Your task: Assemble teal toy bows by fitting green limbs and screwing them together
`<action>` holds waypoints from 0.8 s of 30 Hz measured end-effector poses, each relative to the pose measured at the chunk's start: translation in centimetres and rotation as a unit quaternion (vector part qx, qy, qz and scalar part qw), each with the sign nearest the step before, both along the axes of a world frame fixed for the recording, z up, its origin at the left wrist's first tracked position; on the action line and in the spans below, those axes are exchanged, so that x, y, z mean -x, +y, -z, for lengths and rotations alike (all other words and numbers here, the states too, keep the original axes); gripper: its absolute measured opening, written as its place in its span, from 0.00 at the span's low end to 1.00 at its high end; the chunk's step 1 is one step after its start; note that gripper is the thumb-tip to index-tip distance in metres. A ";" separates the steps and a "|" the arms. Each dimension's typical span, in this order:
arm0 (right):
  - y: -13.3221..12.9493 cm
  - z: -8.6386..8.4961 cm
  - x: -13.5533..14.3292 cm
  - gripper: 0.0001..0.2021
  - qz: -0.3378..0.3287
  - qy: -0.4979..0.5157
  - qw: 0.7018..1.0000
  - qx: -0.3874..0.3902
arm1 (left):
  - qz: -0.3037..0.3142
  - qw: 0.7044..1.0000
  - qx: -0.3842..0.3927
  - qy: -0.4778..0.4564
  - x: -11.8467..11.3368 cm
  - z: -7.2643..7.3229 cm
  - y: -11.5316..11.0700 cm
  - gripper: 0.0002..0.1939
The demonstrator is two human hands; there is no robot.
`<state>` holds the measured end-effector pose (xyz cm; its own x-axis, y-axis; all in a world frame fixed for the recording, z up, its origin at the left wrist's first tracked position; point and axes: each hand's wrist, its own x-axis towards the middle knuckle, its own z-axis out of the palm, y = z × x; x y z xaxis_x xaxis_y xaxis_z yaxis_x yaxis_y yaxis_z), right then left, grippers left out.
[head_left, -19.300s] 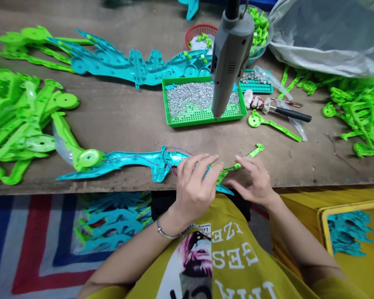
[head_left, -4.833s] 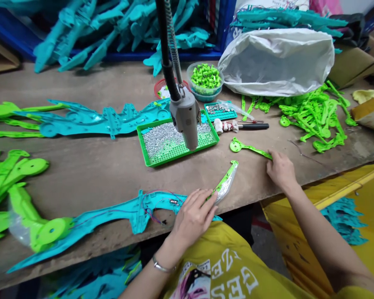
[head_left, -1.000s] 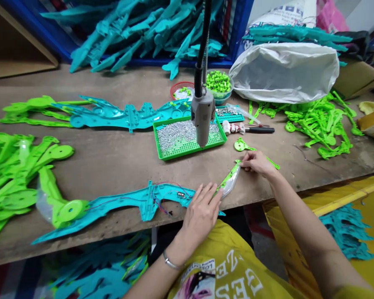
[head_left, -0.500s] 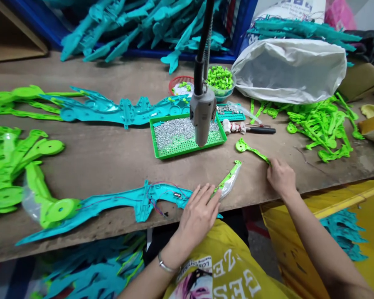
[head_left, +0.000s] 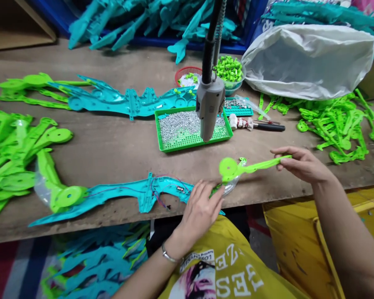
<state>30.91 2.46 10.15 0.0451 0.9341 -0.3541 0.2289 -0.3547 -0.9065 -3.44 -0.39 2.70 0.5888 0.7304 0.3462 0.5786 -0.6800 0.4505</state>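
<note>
My left hand point(head_left: 202, 204) lies flat, fingers stretched, over the right end of a long blue plastic part point(head_left: 118, 194) at the table's front edge. Thin wires run along this part, and a green piece point(head_left: 69, 196) sits on its left end. My right hand point(head_left: 303, 164) pinches the thin end of a green arm piece point(head_left: 228, 169), whose round end hangs over a green part with a clear cover point(head_left: 232, 185) beside my left fingers. A second blue part point(head_left: 112, 99) lies farther back.
A green tray of screws point(head_left: 180, 128) stands mid-table beneath a hanging electric screwdriver point(head_left: 210, 110). Green pieces are piled left point(head_left: 18, 162) and right point(head_left: 336, 124). A black-handled tool point(head_left: 269, 127), a bowl of green caps point(head_left: 229, 72) and a white sack point(head_left: 308, 62) are behind.
My right hand has lifted the green arm piece off the table, turned it over and brought its round end toward my left hand. My left hand stays on the blue part. The view has shifted slightly.
</note>
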 end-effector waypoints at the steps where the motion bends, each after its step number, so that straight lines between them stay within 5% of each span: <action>1: 0.5 0.5 0.6 0.23 0.022 0.048 0.998 0.022 | 0.002 1.000 0.003 -0.002 0.0 0.1 0.0 0.12; 5: 2.5 3.1 3.3 0.22 0.067 0.176 0.978 0.090 | 0.011 1.000 0.012 -0.016 0.1 0.5 0.0 0.15; 10: 2.7 5.3 5.6 0.14 0.094 0.206 0.966 0.120 | -0.009 0.999 0.029 -0.039 0.0 0.5 -0.3 0.19; 15: 1.8 6.1 6.8 0.09 0.129 0.197 0.961 0.144 | -0.029 0.996 0.071 -0.047 0.0 0.0 -0.3 0.21; 21: 2.0 6.6 7.3 0.08 0.161 0.156 0.964 0.140 | -0.013 0.997 0.051 -0.062 0.3 0.5 -0.1 0.17; 24: 2.1 6.7 7.3 0.08 0.158 0.149 0.965 0.148 | -0.038 0.996 0.022 -0.074 0.4 1.1 -0.2 0.23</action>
